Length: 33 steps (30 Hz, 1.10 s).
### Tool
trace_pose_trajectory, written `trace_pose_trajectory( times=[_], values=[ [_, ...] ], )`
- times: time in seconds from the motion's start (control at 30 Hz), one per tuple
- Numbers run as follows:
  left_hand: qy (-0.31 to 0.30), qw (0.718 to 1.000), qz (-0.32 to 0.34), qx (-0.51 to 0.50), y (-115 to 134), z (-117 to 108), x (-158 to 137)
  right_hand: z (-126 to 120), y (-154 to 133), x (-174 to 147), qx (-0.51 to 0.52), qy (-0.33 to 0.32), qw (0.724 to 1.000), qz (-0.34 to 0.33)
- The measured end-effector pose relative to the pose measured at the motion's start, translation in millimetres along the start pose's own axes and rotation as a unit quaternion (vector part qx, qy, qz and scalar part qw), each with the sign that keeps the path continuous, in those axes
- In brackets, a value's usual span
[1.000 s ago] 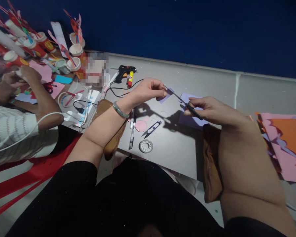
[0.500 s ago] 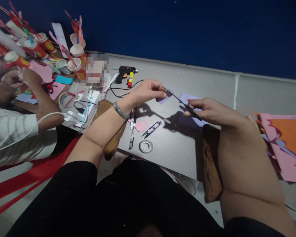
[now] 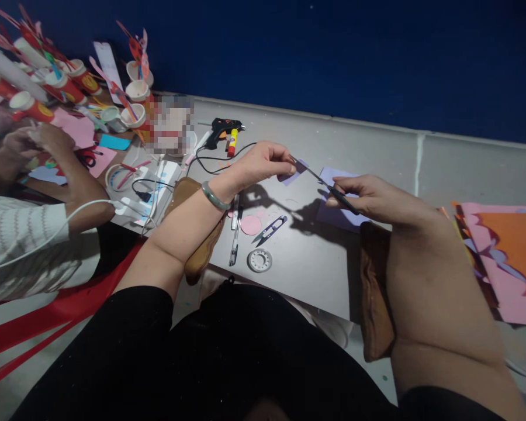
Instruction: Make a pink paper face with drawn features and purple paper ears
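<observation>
Between its thumb and fingers, my left hand [image 3: 269,161] pinches a small piece of purple paper [image 3: 290,177]. My right hand [image 3: 368,196] is closed around the dark handles of a pair of scissors [image 3: 344,200], whose blades reach left to the purple piece. Below the scissors a larger sheet of purple paper [image 3: 333,217] lies on the table [image 3: 309,278]. Nearer to me are a pink paper circle [image 3: 251,225], thread snips [image 3: 270,230], a pen [image 3: 235,242] and a white tape roll [image 3: 259,260].
A black glue gun [image 3: 223,130] and a yellow-red glue stick [image 3: 232,142] lie behind my left hand. Further left are a white power strip [image 3: 164,175], paper cups [image 3: 134,115] and a co-worker's arm [image 3: 81,169]. Pink and orange paper [image 3: 511,245] is stacked at right.
Both hands, the scissors and the purple paper stay in nearly the same place. The view has shifted very slightly.
</observation>
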<state>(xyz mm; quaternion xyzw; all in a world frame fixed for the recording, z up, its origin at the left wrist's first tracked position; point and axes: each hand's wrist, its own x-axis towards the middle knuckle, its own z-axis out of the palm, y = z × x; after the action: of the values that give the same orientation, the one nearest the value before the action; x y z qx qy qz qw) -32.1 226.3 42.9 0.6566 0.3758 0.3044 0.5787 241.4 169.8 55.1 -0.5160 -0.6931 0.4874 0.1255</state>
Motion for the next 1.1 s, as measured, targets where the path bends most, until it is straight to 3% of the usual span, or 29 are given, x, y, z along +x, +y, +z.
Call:
trace_pose_trajectory(
  times=[0.27,0.37,0.47,0.63,0.87,1.1],
  values=[
    [0.001,1.0,-0.003,-0.016,-2,-1,1,-1,5,2,0.02,0.026,0.999,0.016],
    [0.015,0.999,-0.003,-0.03,-4,2,1,8,3,6,0.065,0.102,0.993,0.005],
    [0.028,0.999,0.003,-0.047,-6,9,0,25,-3,11,0.146,0.213,0.966,-0.024],
    [0.01,0.996,0.007,-0.086,-7,31,-6,52,-5,24,0.217,0.286,0.932,-0.047],
    [0.051,0.995,0.004,-0.089,1,42,-11,58,-5,28,0.201,0.322,0.924,-0.047],
    [0.041,0.995,-0.003,-0.092,4,41,-12,61,-4,29,0.207,0.341,0.916,-0.038]
  ],
)
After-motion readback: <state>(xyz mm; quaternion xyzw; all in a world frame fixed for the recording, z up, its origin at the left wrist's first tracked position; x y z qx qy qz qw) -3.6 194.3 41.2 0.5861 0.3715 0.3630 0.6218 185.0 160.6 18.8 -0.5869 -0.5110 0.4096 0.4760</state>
